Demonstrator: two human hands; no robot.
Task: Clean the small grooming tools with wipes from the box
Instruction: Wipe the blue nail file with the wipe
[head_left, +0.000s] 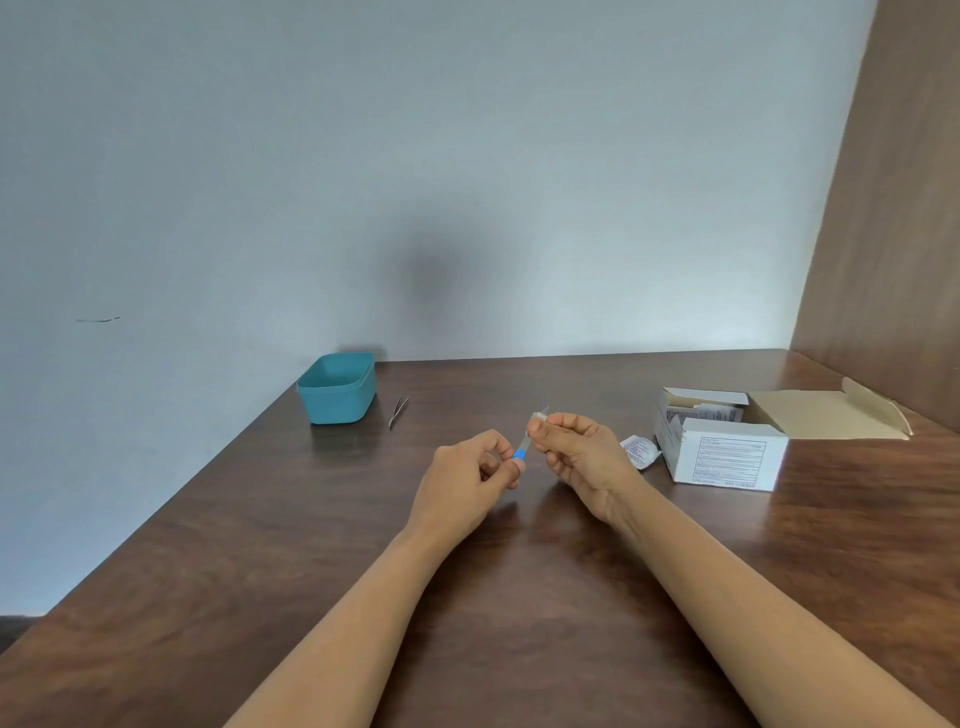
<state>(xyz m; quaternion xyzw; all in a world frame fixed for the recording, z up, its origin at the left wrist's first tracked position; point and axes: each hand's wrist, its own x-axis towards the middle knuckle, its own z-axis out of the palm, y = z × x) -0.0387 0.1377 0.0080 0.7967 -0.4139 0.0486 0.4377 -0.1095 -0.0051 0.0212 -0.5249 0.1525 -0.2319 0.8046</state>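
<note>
Plenty of open tabletop (249, 525) out to the left, an easy way through. Back left, a teal tub (336, 391) with tweezers (398, 411) just beside it. Right side's tight: the wipe box (727, 460), its flap (826, 413) spread toward the wooden panel (893, 260), a torn wrapper (640, 451) just beside the box.

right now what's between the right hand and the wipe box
A crumpled wipe packet lies there, close beside the box, seen in the head view.
</note>
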